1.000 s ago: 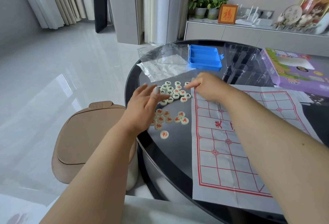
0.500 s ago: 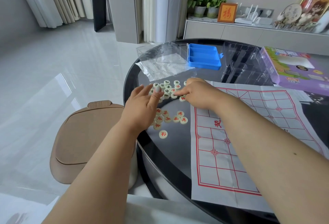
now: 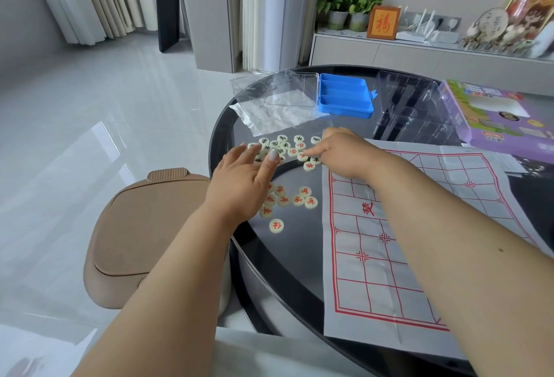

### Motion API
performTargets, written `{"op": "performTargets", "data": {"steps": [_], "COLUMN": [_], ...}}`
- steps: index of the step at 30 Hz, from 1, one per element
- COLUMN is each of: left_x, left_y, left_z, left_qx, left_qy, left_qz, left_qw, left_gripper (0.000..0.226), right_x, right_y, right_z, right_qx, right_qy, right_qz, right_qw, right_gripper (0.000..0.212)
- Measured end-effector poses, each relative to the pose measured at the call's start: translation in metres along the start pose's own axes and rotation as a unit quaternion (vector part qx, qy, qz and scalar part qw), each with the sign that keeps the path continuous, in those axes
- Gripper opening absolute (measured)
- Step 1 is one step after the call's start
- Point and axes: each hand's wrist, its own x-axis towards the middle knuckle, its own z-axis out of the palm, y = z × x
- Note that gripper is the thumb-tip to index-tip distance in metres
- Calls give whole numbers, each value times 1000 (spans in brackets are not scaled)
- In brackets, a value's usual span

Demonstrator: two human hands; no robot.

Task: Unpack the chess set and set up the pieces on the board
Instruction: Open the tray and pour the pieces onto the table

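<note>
Sorting is the step in hand: the pieces (image 3: 284, 153) are out of their blue case (image 3: 344, 96) and lie as loose discs on the dark glass surface (image 3: 299, 250), just left of the board (image 3: 419, 241), none on the grid yet. The left hand (image 3: 242, 184) hovers flat over the heap, grip wide, fingers straight, holding nothing. The right hand (image 3: 341, 151) reaches in with fingertips down on a red-marked disc at the near edge of the heap; whether that grip pinches it or only pushes, I cannot tell. Below lies a separate red cluster (image 3: 287, 198), so black from red looks like the job. Next call: lift one disc clear and carry it right onto a grid crossing. The board's long axis runs away from the person, tilting off to the right.
</note>
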Motion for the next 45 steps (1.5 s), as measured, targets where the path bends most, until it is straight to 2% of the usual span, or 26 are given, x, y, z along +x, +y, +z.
{"op": "performTargets", "data": {"steps": [3, 5, 9, 11, 13, 15, 18, 24, 27, 31, 34, 36, 39, 42, 45], "left_x": [0, -1, -2, 0, 1, 1, -1, -2, 0, 0, 0, 0, 0, 0, -1], "left_y": [-1, -1, -2, -7, -10, -12, -13, -17, -15, -9, -8, -10, -11, -11, -10], "left_z": [1, 0, -7, -9, -12, -14, -18, -16, -14, -14, -13, -13, -13, -13, -13], "left_qx": [7, -31, -177, -215, -222, -236, -229, -149, -117, -75, -76, -91, -99, -103, -106], "left_qy": [-1, 17, 121, 132, 110, 90, 83, 25, 8, -11, -4, 21, 50, 52, 55], "left_qz": [1, 4, -43, -87, -100, -96, -71, -23, -19, -23, -25, -31, -35, -39, -40], "left_qw": [1000, 999, 976, 964, 964, 963, 967, 988, 993, 997, 997, 995, 993, 993, 992], "left_gripper": [86, 83, 59, 41, 32, 33, 29, 35, 38, 41, 42, 42, 40, 40, 40], "right_x": [-6, -9, -19, -20, -11, 2, 15, 0, -12, -22, -23, -25, -32, -33, -29], "right_y": [0, 0, -2, -2, -1, 0, -4, -5, -8, -10, -4, -2, -6, -11, -12], "right_z": [3, 5, 5, 2, -1, -1, 4, 7, 6, 3, -3, -7, -8, -7, -6], "right_qx": [-18, -18, 16, 73, 96, 65, 4, -60, -69, -23, 28, -4, -55, 13, 71], "right_qy": [-40, -58, -85, -66, -9, 11, -22, -53, -54, -62, -16, -16, -58, -75, -44], "right_qz": [-19, -32, -69, -63, -43, -15, 16, -12, -35, -67, -55, -40, -58, -80, -74], "right_qw": [999, 998, 994, 993, 994, 998, 1000, 997, 996, 996, 998, 999, 995, 994, 994], "right_gripper": [63, 67, 65, 61, 59, 59, 60, 54, 58, 62, 52, 49, 52, 54, 54]}}
